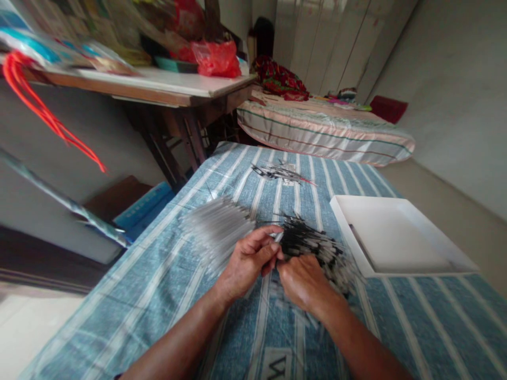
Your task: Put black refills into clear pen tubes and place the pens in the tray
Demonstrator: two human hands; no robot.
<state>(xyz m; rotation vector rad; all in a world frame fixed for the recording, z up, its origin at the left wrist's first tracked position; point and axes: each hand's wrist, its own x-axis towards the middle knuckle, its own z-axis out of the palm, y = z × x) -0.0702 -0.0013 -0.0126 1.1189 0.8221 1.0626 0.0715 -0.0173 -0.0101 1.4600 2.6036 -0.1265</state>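
My left hand (249, 259) is closed, with a thin whitish tube (279, 237) pinched between thumb and fingers. My right hand (303, 278) is curled shut right beside the left fingertips; whatever it may grip is hidden. To the left of my hands lies a stack of pale, translucent thin tubes (217, 227), laid roughly parallel and blurred. Behind and right of my right hand spreads a loose heap of thin black and grey stick-like pieces (312, 240). Both piles rest on the blue and white striped tablecloth (166, 279).
A shallow white box (407, 237) stands on the right. Farther back is a small heap of dark thin pieces (279, 171). A side table (174, 87) bears a red plastic bag (217, 58); red cords (51, 116) hang at left. Behind stands a bed (325, 126).
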